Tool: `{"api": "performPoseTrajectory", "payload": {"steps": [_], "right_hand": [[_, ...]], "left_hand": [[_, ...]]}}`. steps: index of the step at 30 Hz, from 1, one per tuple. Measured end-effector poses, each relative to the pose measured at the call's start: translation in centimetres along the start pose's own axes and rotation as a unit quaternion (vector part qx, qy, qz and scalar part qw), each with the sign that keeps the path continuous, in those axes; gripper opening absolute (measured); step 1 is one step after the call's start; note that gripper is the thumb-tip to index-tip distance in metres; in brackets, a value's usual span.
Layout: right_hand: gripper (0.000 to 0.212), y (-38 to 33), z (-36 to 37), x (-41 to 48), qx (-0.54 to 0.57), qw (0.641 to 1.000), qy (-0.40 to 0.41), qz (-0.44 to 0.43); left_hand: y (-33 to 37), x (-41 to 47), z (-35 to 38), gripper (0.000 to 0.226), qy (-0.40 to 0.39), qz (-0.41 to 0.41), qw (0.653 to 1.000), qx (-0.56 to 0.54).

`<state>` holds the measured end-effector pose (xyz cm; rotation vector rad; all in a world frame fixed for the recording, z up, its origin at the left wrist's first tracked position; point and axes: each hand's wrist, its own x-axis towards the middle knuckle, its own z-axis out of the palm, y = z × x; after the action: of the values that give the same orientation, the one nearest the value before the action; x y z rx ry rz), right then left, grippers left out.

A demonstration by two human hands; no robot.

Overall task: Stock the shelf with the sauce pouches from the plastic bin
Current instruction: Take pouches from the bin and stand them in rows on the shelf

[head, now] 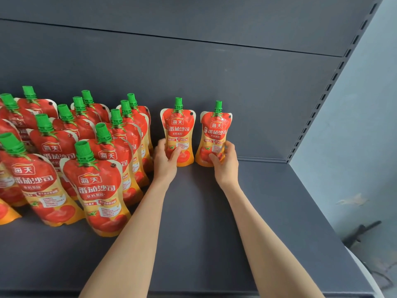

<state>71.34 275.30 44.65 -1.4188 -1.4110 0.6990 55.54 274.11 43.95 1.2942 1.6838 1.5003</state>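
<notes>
1. The left grip (165, 159) is clamped on the lower half of a pouch (177, 130), with the thumb across the front and the fingers behind.
2. The right grip (225, 162) is clamped on the lower half of a second pouch (216, 131), with the thumb on the front and the fingers wrapped round its right edge.
3. Both pouches stand upright above the grips with their green caps on top and labels facing the camera. The right one leans slightly.
4. The two pouches sit side by side, near each other but not touching, in the gap between the two grips.
5. Their bases are down at the shelf (204, 211), close to the back panel (193, 61) just beyond the grips. Whether they rest fully on the shelf cannot be told.
6. Left of the left grip, rows of stocked pouches (96, 190) stand upright, running from the back panel towards the camera. The nearest row is just beside the left wrist.
7. Right of the right grip the shelf is bare up to a slotted upright (335, 82) and a pale wall (354, 136).
</notes>
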Motion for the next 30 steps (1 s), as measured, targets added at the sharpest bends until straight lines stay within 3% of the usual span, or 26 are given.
{"api": "performPoseTrajectory", "payload": {"steps": [7,14,21,30], "right_hand": [[0.046,-0.9,-1.8,-3.0,-0.076,0.997,0.013,-0.007],[0.026,-4.4,-6.7,-11.9,-0.038,0.998,0.029,-0.044],[0.015,-2.7,-11.6,-28.4,-0.028,0.994,0.099,-0.025],[0.013,7.4,-15.7,-47.5,-0.098,0.975,0.093,0.177]], "left_hand": [[1.9,-3.3,-0.6,0.06,0.023,0.012,0.999,0.02],[5.4,-12.5,-3.7,0.032,-0.014,0.079,0.997,-0.021],[4.8,-28.6,-8.0,0.015,-0.138,0.104,0.983,-0.064],[-4.8,-46.7,-8.7,0.019,-0.313,-0.067,0.947,-0.023]]}}
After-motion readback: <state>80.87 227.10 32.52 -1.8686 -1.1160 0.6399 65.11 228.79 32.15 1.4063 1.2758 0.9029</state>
